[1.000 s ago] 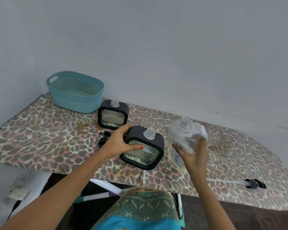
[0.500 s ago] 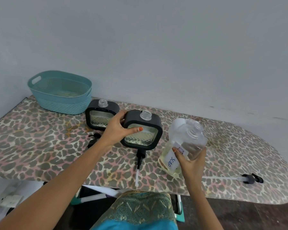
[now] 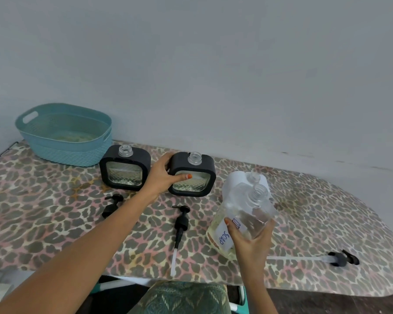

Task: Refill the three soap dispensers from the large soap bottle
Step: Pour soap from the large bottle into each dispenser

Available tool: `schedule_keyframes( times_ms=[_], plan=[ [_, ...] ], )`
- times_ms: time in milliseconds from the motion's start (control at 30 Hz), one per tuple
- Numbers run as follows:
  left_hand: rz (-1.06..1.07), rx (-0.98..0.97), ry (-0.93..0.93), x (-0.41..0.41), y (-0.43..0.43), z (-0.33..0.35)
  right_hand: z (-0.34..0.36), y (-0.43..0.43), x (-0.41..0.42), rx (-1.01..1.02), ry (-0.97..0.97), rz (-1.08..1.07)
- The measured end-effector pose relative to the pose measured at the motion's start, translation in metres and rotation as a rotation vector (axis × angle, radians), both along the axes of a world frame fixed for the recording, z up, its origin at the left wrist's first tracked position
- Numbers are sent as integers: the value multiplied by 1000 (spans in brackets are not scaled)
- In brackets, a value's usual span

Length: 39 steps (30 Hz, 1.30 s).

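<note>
My left hand [image 3: 161, 176] grasps the nearer of two black square dispensers: the thumb lies across the glass front and the other fingers are wrapped round its left edge and out of sight behind it. That dispenser [image 3: 202, 166] stands upright on the board, its clear threaded neck open, with a little pale liquid low behind the patterned glass. Just to its left, with my hand between them, stands the second black dispenser [image 3: 125, 172], also upright and uncapped.

My right hand [image 3: 251, 240] clutches the large soap bottle [image 3: 241, 211] from below, fingers curled round its lower side and thumb pressed by the white label marked SOAP. The bottle leans back, its open neck pointing up and away from me, and yellowish soap has settled in its lower corner. I cannot tell whether its base touches the board. Directly behind it, mostly hidden, stands a pale dispenser [image 3: 236, 179] with an open neck.

Three black pumps lie on the leopard-print board [image 3: 32, 211]: one [image 3: 111, 206] in front of the left dispenser, one [image 3: 182, 221] between my forearms with its tube towards me, and one [image 3: 340, 259] well to the right. A teal basket [image 3: 66, 152] sits at the far left corner against the wall.
</note>
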State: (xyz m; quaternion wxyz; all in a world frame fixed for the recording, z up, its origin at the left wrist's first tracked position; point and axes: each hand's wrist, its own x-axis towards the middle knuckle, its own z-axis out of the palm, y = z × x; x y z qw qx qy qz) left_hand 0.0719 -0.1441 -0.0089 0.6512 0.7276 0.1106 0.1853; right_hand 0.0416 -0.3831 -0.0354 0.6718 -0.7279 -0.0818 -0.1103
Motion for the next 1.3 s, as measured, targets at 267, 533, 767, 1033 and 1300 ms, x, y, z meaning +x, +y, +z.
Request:
schedule_keyframes(
  times_ms=[267,533,767,1033,1300],
  plan=[
    [-44,-32,72,6,7,-17,-7,0,3,26,10,3],
    [-82,-65,144,9,14,-21,-7,1,2,38,7,-14],
    [-132,-186,165,5,14,-25,-7,3,3,5,-22,-27],
    [-126,-30,228,1,10,-12,-4,1,3,7,-33,4],
    [-131,124,64,1,-7,32,-8,1,3,-61,-35,-21]
  ],
)
